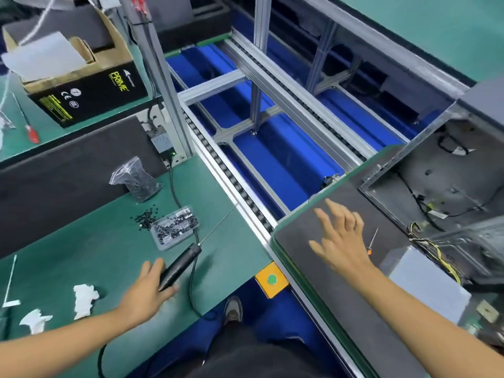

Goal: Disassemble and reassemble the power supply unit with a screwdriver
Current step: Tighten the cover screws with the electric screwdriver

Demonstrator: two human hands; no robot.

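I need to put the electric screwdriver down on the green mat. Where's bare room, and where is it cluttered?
Free: the green mat between the screw tray and the conveyor rail, crossed only by the screwdriver's thin bit, and the strip left of the left hand up to the dark foam. Crowded: loose screws and bag behind the tray; paper scraps near the front edge.

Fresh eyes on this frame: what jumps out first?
The bright blue conveyor bed running up the middle between two benches. Lower left, the left hand grips a black electric screwdriver on the green mat. At right, the right hand hovers open over a dark mat, beside an opened computer case.
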